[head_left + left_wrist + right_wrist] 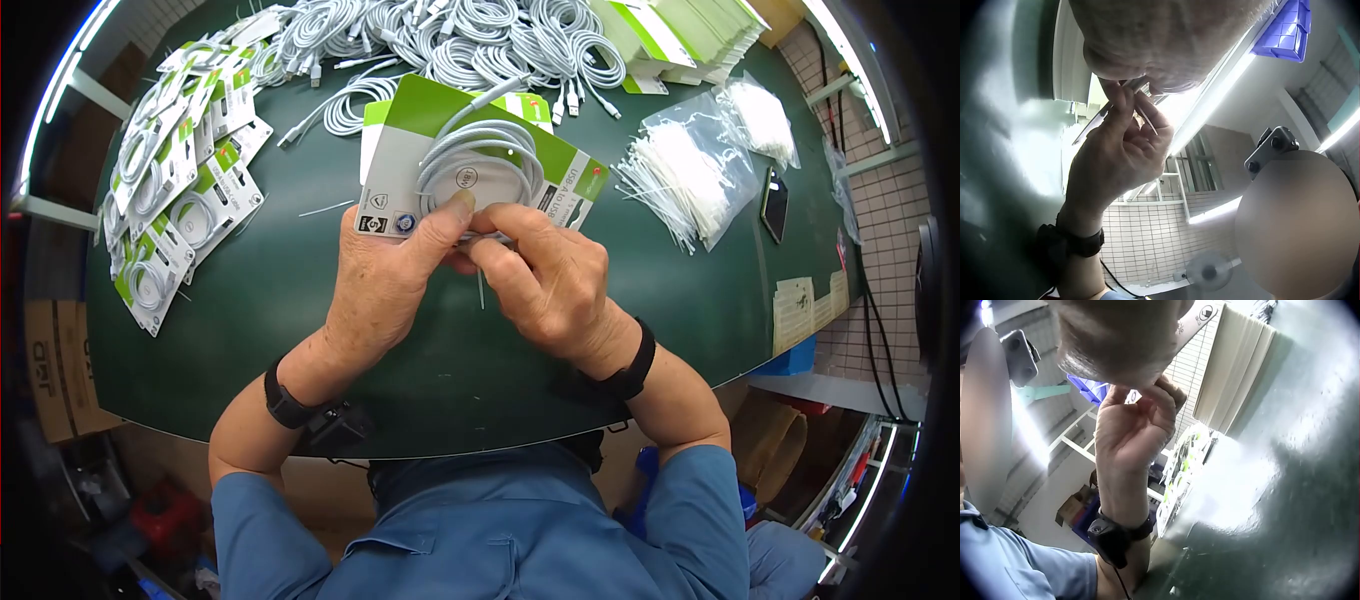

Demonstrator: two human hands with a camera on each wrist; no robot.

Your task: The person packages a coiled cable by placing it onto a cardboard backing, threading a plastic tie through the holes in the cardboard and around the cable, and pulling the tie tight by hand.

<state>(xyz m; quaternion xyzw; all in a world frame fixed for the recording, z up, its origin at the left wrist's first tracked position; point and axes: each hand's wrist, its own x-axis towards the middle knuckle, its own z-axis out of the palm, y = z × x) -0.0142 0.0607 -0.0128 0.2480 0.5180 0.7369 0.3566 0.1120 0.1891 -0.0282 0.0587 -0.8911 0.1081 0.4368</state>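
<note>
Left hand [385,285] grips the near edge of the backing card [420,125], thumb on its coiled white cable [480,160], over the worktop [290,300]. Right hand [545,280] pinches a thin tie [481,292]; fingers hide its upper end.

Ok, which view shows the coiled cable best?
Head view: the coiled cable shows almost whole on the green card. Left wrist view shows only a thin strip the right hand pinches; right wrist view, only the card's corner.
</note>
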